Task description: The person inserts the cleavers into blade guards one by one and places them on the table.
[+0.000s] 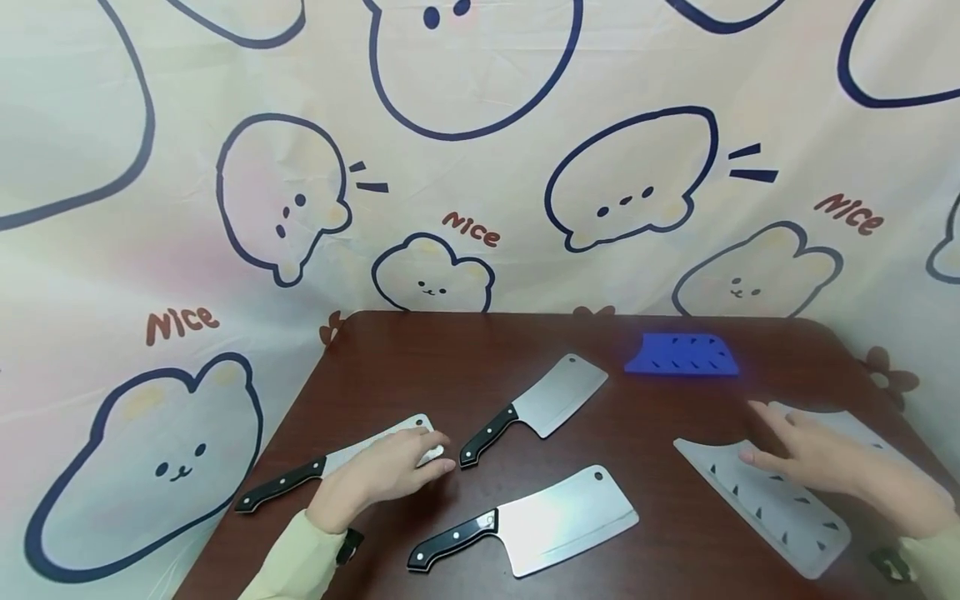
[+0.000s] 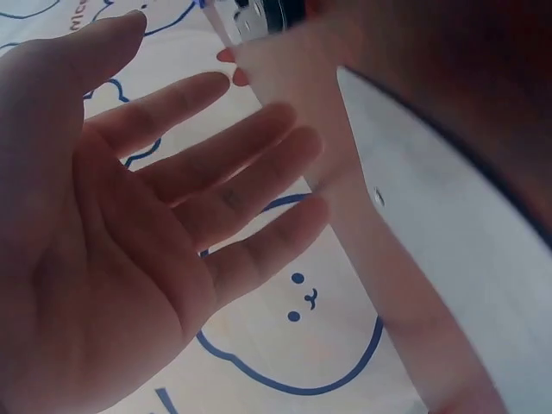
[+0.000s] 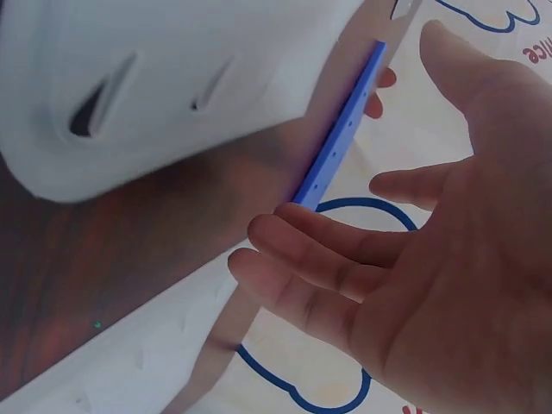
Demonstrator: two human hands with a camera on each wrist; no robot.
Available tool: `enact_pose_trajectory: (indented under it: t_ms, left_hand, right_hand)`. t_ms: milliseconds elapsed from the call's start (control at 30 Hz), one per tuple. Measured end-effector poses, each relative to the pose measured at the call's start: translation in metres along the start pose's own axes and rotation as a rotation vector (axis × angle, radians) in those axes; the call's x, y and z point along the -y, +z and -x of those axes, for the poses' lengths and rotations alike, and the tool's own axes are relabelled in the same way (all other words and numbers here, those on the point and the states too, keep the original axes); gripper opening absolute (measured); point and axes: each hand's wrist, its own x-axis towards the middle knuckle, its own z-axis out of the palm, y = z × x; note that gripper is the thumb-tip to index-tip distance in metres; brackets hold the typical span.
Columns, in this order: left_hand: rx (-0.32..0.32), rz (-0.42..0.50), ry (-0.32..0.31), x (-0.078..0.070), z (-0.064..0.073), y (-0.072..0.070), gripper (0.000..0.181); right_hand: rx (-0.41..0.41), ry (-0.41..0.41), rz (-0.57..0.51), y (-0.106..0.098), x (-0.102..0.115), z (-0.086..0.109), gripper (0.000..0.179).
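My left hand [image 1: 386, 467], fingers relaxed, is over the blade end of the left cleaver [image 1: 288, 483]; contact is unclear from the head view. In the left wrist view its palm and fingers [image 2: 250, 194] hold nothing, and a cleaver blade [image 2: 440, 198] lies beside them. Over two white slotted plastic blade covers, one on the left [image 1: 787, 500] and one on the right [image 1: 862, 431], is my right hand [image 1: 832, 458]. The right wrist view shows its fingers [image 3: 319, 259] loosely bent around nothing, with a white cover [image 3: 198, 78] nearby.
Two more black-handled cleavers lie on the brown table [image 1: 645, 433], one further back [image 1: 558, 396] and one in front [image 1: 566, 521]. At the back right lies a blue slotted cover [image 1: 682, 356]. A patterned cloth [image 1: 525, 275] hangs behind the table.
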Motion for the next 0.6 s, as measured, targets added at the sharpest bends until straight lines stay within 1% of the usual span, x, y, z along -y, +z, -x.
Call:
enact_pose_trajectory:
  t_ms: [100, 233, 333, 400, 467, 600]
  left_hand:
    - [0.021, 0.025, 0.014, -0.001, 0.003, 0.002, 0.038]
    - [0.042, 0.026, 0.02, -0.003, 0.007, 0.005, 0.035]
    - [0.061, 0.031, 0.043, -0.005, 0.006, 0.01, 0.032]
    - [0.074, 0.04, 0.048, -0.007, 0.007, 0.013, 0.03]
    - [0.092, 0.062, 0.049, -0.008, 0.008, 0.016, 0.031]
    - [0.149, 0.114, 0.067, -0.013, 0.012, 0.02, 0.029]
  right_hand:
    - [-0.011, -0.001, 0.004, 0.005, -0.001, 0.002, 0.103]
    - [-0.037, -0.012, 0.026, 0.009, 0.0, 0.003, 0.098]
    - [-0.026, -0.003, 0.024, 0.01, 0.003, 0.004, 0.096]
    - [-0.008, -0.003, 0.017, 0.011, 0.004, 0.003, 0.097]
    - [0.028, 0.02, 0.002, 0.012, 0.006, 0.003, 0.099]
    - [0.107, 0.065, -0.031, 0.013, 0.004, 0.004, 0.092]
